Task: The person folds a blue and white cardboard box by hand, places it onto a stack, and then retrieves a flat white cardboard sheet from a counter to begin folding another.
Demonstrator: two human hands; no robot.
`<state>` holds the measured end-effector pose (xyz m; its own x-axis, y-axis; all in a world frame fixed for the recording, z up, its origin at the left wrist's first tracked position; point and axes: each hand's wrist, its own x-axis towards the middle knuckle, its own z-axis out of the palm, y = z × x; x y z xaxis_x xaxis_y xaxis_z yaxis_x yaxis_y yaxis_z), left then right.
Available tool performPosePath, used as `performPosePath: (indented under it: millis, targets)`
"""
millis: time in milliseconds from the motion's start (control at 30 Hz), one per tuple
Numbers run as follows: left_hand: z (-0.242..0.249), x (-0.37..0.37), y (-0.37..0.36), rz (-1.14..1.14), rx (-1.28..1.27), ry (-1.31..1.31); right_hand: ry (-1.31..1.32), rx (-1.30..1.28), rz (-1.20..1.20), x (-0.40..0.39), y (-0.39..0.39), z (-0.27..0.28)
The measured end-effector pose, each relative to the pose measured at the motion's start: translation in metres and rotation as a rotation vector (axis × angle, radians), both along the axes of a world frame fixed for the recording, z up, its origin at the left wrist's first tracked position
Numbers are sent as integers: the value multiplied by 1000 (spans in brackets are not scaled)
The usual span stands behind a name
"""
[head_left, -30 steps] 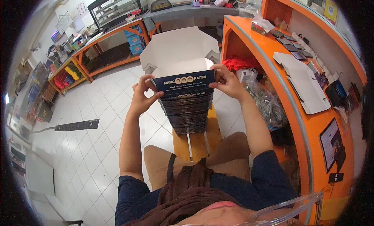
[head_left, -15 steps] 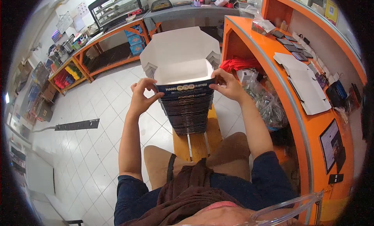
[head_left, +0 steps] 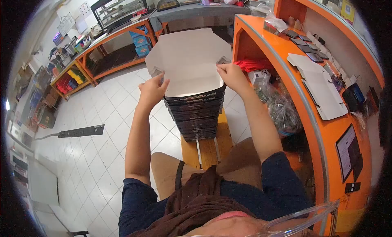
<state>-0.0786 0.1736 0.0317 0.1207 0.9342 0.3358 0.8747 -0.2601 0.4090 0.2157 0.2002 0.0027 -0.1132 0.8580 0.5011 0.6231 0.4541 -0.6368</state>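
A cardboard food box (head_left: 188,53) with a white inside and dark printed outside lies open on top of a stack of dark cardboard boxes (head_left: 195,118). Its large lid stands up at the far side. My left hand (head_left: 153,89) is closed at the left side, thumb and fingers pinching near the corner flap. On the opposite side my right hand (head_left: 232,76) pinches the box near the right corner flap. The stack rests on a yellow wooden bench (head_left: 207,152) between my legs. My fingers partly hide both flaps.
An orange counter (head_left: 281,45) curves along the right, bearing phones, flat white cardboard (head_left: 316,84) and a tablet (head_left: 347,153). Plastic bags (head_left: 281,108) fill the space beneath it. A power strip (head_left: 81,131) lies on the tiled floor at left.
Both hands have moved away from me, from the front corners to the side flaps. The box's printed front wall has tilted down and shows less of its lettering.
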Motion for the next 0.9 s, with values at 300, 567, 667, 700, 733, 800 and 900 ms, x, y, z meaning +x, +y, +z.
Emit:
performPosePath:
  millis: [300,567,667,700,733,800,900]
  targets:
    - [16,7,-10,56,16,286,10,-301,254,7,-22,16]
    - [16,15,-28,134,360,268,-114,400,-83,19,-59,22]
    - [38,27,-77,-269,435,-191,-111,524,-477,67,-97,48]
    - [50,41,-114,-489,244,-469,-244,614,-661,97,-101,47]
    - [58,53,-152,-792,-80,-877,-366,547,-774,127,-109,47]
    - [46,68,-197,-1417,-613,-1386,-588,277,-1047,186,-119,28]
    - [48,76,-219,-1953,-1070,-1001,-601,-297,-1109,221,-137,28]
